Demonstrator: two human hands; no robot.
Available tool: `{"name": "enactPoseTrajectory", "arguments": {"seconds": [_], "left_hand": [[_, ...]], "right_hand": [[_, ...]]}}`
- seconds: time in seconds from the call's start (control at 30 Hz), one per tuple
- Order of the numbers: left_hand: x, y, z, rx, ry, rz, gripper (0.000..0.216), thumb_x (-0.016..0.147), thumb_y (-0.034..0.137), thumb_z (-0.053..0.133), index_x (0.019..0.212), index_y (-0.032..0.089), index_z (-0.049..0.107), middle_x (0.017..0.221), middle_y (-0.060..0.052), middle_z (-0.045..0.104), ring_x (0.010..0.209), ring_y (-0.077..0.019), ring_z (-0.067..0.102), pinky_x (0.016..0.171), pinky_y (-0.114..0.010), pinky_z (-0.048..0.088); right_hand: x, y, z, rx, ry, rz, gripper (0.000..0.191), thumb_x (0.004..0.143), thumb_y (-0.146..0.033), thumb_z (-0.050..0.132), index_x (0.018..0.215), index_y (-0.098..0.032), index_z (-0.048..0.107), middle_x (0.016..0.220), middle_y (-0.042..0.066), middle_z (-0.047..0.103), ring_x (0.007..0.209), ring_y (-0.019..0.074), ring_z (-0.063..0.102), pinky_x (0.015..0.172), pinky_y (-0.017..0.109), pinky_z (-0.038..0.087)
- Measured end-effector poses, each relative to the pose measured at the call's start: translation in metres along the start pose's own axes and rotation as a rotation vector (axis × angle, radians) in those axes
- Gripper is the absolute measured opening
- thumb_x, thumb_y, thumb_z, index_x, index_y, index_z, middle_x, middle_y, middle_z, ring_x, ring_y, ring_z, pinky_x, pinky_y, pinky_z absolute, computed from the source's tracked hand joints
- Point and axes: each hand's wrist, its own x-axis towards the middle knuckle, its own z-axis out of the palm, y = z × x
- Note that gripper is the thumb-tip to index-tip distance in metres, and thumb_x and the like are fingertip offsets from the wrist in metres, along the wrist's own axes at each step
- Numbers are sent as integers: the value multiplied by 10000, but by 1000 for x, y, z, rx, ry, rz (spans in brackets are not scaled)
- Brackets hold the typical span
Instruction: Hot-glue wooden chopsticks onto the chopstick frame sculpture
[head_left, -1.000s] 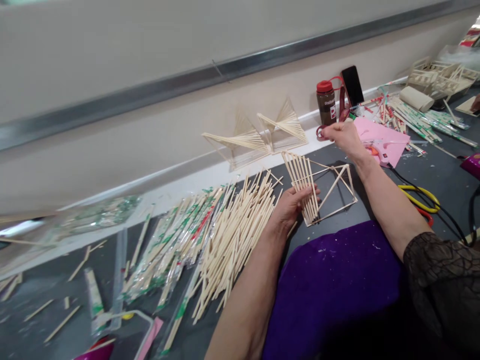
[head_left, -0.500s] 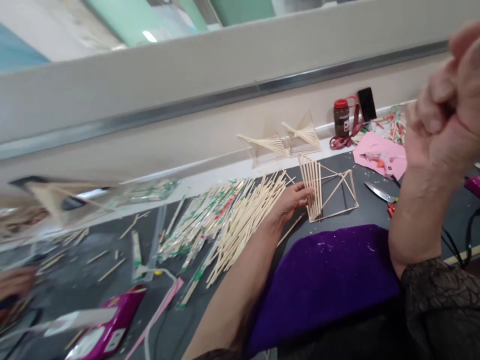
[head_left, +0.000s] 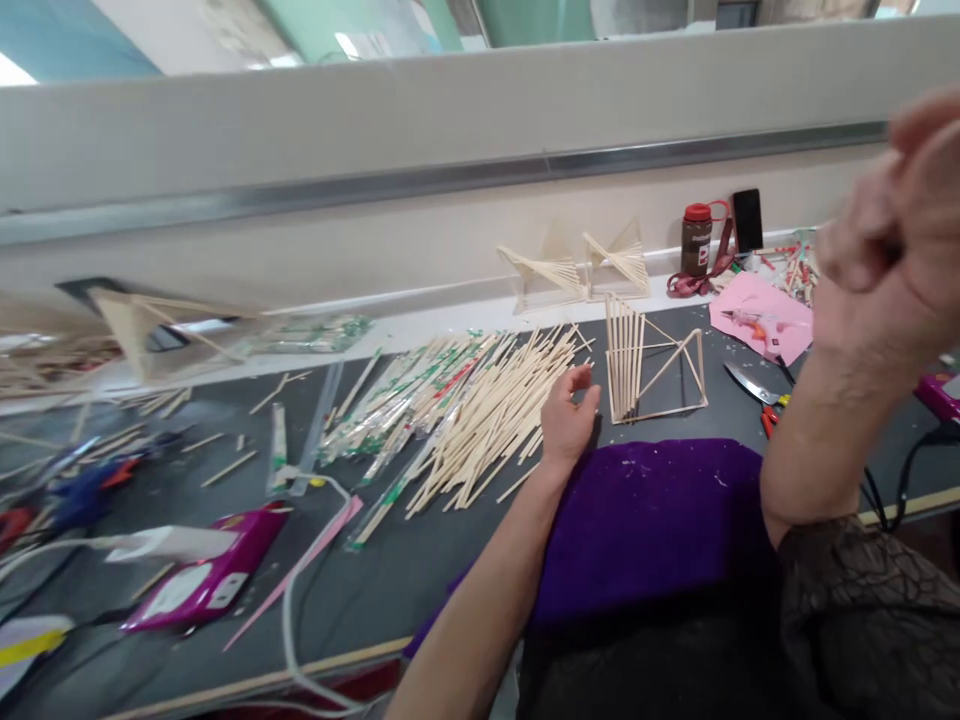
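Observation:
My left hand (head_left: 571, 418) hovers over the grey table just left of a frame of thin wooden sticks (head_left: 626, 358), its fingers loosely curled, thumb apart, with nothing in them. The frame stands on its own, a row of close-set sticks on its left side and crossed struts on its right. Loose wooden chopsticks (head_left: 487, 430) lie in a heap left of that hand. Raised close to the camera at the upper right, my right hand (head_left: 892, 230) is closed with its fingers curled in; whatever it may hold is hidden.
Scissors (head_left: 750, 388) and a glue gun (head_left: 754, 320) on pink paper lie to the right. Two stick models (head_left: 544, 275) stand by the wall, near a bottle (head_left: 696, 245). Wrapped chopsticks (head_left: 409, 395), a magenta power strip (head_left: 210, 570) and cables spread leftward. Purple cloth (head_left: 652, 520) drapes the front edge.
My left hand has let go of the stick frame and drawn back to its left. The frame stays standing. My right hand remains raised and closed. The view has shifted slightly.

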Motion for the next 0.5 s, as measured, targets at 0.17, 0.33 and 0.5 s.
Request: {"name": "enactPoseTrajectory", "arguments": {"seconds": [0.17,0.33,0.5], "left_hand": [[-3,-2,-1,116,-15,134,294,836,298,594,1106,202,658,1095,-105,705,1006,-230,664,872,-360,509],[-4,2,1,175,-41,178,281,824,248,590,1087,199,673,1055,-93,702,1012,-231,654,961,-380,475],[-4,6,2,177,-60,186,231,822,232,577,1019,198,693,1004,-84,701,973,-232,656,951,-378,472]], "right_hand": [[23,22,21,-160,193,-82,131,854,-395,617,893,-302,701,684,22,563,518,147,437,489,312,359],[20,93,-7,-401,208,59,196,862,-196,566,1001,-217,702,841,39,690,668,149,531,660,302,439],[-8,153,-38,-778,-137,177,352,680,-60,599,974,-187,744,1024,97,741,963,252,632,922,383,464]]}}
